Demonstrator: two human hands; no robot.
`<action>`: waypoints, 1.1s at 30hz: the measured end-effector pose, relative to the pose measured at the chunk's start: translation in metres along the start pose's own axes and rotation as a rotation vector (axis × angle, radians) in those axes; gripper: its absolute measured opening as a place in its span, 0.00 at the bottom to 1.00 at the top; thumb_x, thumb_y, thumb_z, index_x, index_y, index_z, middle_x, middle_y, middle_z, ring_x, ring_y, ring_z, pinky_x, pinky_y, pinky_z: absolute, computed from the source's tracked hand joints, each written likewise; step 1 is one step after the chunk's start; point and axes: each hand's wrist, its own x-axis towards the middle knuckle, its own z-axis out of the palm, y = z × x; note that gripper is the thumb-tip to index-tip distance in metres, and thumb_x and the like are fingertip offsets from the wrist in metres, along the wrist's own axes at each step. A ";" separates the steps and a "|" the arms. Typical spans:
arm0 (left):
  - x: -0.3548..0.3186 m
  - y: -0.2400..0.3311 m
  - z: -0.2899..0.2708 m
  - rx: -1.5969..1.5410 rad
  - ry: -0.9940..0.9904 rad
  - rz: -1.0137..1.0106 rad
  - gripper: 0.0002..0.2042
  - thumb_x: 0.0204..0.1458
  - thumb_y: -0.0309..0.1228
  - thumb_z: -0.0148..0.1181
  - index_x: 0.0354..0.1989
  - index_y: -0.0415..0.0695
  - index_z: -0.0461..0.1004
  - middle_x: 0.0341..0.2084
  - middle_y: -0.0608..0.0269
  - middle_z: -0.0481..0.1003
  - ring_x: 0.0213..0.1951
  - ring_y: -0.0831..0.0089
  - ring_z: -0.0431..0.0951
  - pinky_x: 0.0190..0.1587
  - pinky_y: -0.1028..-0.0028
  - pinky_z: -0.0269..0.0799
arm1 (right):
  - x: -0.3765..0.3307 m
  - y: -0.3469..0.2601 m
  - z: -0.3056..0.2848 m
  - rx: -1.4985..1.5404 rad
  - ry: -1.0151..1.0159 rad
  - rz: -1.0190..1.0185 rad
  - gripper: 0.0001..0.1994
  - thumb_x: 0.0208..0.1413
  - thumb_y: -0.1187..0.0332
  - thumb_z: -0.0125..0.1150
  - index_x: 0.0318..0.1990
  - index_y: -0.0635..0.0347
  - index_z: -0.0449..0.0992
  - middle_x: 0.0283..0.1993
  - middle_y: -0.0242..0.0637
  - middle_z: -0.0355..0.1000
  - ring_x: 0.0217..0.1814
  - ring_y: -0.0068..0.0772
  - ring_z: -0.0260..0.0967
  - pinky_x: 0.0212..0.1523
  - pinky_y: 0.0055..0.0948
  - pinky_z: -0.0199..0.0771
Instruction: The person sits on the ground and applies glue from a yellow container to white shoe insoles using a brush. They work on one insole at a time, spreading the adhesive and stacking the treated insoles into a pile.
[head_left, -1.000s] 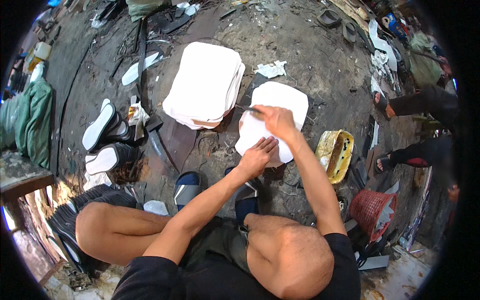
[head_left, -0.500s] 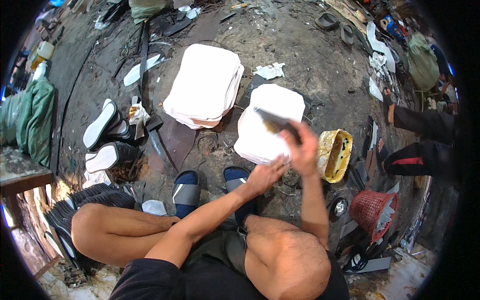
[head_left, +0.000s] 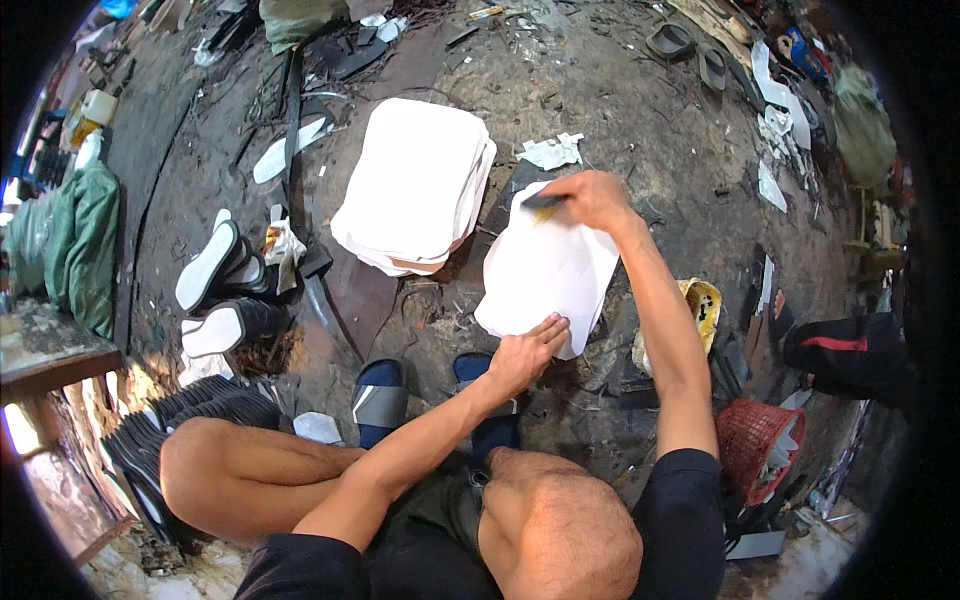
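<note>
We see a white sheet lying on the floor, under the left fingers at its near edge and the right fingers at its far end. Its long axis runs away from the body, the far end leaning slightly right. Our right hand has its fingers clamped on a flat dark spreading tool, which points left from them across the sheet, with yellow showing beneath its edge. Our left hand is laid on the sheet, fingers stretched out flat and gripping nothing.

Just beyond the right fingers we find a crumpled white scrap. To their left, near the sheet but apart from it, stands a stack of white sheets. Right of the left fingers is a yellow container; our right forearm crosses in front of it and hides much of it. Farther right and nearer the body sits a red plastic basket. Well left of the left fingers lie white-soled shoes, and nearer the body are our grey-strapped slide sandals.
</note>
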 end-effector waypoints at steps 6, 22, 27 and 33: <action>0.004 -0.002 0.009 -0.016 0.057 0.048 0.24 0.49 0.24 0.57 0.58 0.46 0.72 0.62 0.66 0.71 0.65 0.72 0.69 0.46 0.69 0.80 | 0.008 0.015 0.001 -0.042 -0.004 -0.271 0.19 0.42 0.72 0.60 0.40 0.34 0.86 0.51 0.24 0.80 0.61 0.34 0.72 0.64 0.38 0.68; 0.004 -0.007 -0.007 0.062 -0.006 0.028 0.29 0.44 0.24 0.62 0.60 0.48 0.70 0.62 0.64 0.70 0.65 0.67 0.68 0.49 0.66 0.79 | -0.197 -0.009 -0.017 0.218 -0.050 0.395 0.20 0.53 0.62 0.65 0.55 0.38 0.79 0.52 0.36 0.79 0.53 0.44 0.77 0.53 0.40 0.76; 0.020 -0.015 -0.032 0.048 -0.065 0.006 0.30 0.44 0.24 0.63 0.61 0.47 0.68 0.64 0.63 0.67 0.67 0.66 0.65 0.49 0.65 0.79 | -0.150 -0.037 -0.062 0.194 0.260 0.414 0.19 0.54 0.61 0.64 0.54 0.48 0.78 0.48 0.43 0.79 0.49 0.51 0.77 0.50 0.44 0.76; 0.021 -0.018 -0.020 -0.051 0.016 -0.003 0.30 0.43 0.24 0.63 0.61 0.49 0.68 0.65 0.63 0.67 0.67 0.65 0.65 0.52 0.64 0.78 | -0.172 -0.033 0.042 0.054 0.343 0.578 0.19 0.53 0.66 0.60 0.54 0.47 0.77 0.36 0.50 0.79 0.38 0.54 0.77 0.39 0.49 0.77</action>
